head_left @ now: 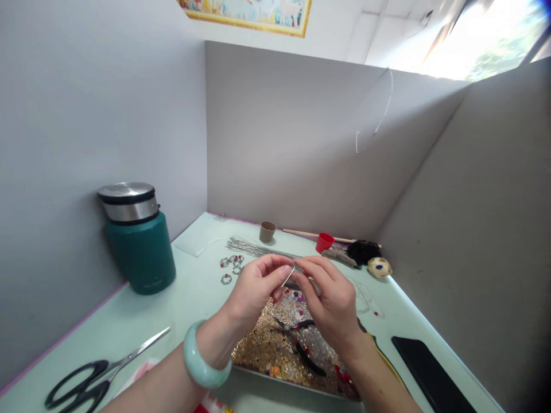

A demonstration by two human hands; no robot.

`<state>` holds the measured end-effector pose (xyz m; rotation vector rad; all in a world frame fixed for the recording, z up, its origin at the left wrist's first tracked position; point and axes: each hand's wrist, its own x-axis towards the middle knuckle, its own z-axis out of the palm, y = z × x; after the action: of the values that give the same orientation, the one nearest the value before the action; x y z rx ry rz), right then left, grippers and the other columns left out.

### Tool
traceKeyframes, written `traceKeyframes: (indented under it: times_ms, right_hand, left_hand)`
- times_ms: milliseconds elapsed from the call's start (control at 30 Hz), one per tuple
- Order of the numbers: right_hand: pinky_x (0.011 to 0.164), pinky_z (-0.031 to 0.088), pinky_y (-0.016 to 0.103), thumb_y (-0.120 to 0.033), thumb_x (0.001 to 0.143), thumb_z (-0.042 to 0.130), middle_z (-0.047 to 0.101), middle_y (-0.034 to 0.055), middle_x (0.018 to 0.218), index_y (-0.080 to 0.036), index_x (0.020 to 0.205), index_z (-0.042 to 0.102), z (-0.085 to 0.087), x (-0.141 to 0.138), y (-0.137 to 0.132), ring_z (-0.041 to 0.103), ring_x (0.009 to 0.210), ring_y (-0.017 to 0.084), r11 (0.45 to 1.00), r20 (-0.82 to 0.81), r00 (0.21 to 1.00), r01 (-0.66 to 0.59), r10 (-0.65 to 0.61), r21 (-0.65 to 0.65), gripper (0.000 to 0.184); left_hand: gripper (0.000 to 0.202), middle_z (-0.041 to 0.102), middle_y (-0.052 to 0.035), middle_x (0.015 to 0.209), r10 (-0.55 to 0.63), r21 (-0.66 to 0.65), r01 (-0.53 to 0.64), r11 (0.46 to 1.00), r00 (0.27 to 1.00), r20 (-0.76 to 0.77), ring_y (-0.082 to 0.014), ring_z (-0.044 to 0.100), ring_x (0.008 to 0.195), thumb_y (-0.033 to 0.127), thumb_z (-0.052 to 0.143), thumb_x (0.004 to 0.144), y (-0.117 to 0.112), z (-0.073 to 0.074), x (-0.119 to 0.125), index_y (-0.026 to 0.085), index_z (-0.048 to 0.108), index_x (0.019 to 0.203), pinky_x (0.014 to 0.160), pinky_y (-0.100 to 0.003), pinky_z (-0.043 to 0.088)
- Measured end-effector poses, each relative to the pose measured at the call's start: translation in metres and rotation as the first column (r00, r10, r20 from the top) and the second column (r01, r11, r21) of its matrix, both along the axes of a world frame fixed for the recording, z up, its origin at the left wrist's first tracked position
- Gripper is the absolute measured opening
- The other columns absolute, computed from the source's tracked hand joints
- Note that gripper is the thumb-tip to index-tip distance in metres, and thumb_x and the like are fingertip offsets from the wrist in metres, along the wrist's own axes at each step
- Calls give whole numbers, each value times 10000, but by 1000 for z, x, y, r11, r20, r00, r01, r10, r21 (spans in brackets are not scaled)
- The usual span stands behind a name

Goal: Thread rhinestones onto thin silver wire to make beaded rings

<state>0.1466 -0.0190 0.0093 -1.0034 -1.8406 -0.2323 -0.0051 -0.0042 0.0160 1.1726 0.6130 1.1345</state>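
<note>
My left hand and my right hand meet above a tray of gold, clear and coloured beads. Thumb and fingers of both are pinched on a short, thin piece of silver wire, which slants down between them. Whether a bead sits on it I cannot make out. Under my hands, black-handled pliers lie on the beads. Left of the tray are several small beaded rings with red beads. Behind my fingers a bundle of straight silver wires lies on the table.
A green flask and scissors are on the left. At the back stand a brown cup and a red cup. A black phone-like slab lies at right, near a clear looped strand. Grey partitions enclose the table.
</note>
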Motion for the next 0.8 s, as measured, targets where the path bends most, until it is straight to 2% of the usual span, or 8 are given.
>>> traceKeyframes:
  times_ms: [133, 300, 400, 600, 800]
  right_hand:
    - [736, 504, 352, -172, 836, 553, 639, 78, 899, -188, 929, 640, -2, -2, -1, 600, 827, 192, 1000, 7, 1000, 14, -14, 10, 129]
    - [743, 485, 351, -137, 836, 548, 640, 78, 900, -182, 928, 621, -3, -2, -1, 590, 830, 189, 1000, 43, 999, -5, 4, 22, 126]
    - [748, 478, 360, -125, 836, 542, 644, 84, 920, -184, 958, 611, -5, -1, -1, 586, 844, 196, 999, 70, 998, -8, 5, 42, 152]
    - [709, 468, 337, -73, 809, 557, 627, 83, 896, -182, 928, 605, -8, -2, -3, 565, 814, 190, 995, 77, 997, -29, 21, 99, 168]
    - [684, 455, 323, -92, 835, 519, 594, 58, 804, -175, 831, 576, -7, -4, -2, 549, 762, 176, 999, 54, 997, -51, 52, -17, 101]
  left_hand:
    - [236, 459, 48, 543, 20, 14, -20, 1000, 999, -36, -69, 381, 461, 288, 613, 793, 0, 1, -1, 140, 593, 976, 457, -218, 320]
    - [314, 380, 63, 521, -150, -116, 167, 979, 979, 140, -58, 306, 473, 278, 631, 790, 1, -3, -2, 130, 609, 1067, 451, -203, 266]
    - [323, 368, 58, 535, -180, -156, 215, 964, 960, 213, -54, 298, 493, 249, 653, 774, 1, -5, -2, 136, 627, 1076, 458, -195, 254]
    - [259, 345, 58, 535, -187, -176, 239, 955, 945, 270, -44, 261, 484, 210, 677, 752, 0, -6, 0, 131, 666, 998, 442, -187, 225]
    - [260, 339, 65, 508, -165, -116, 193, 974, 962, 219, -48, 260, 477, 230, 663, 766, -1, -5, 1, 114, 662, 999, 449, -193, 237]
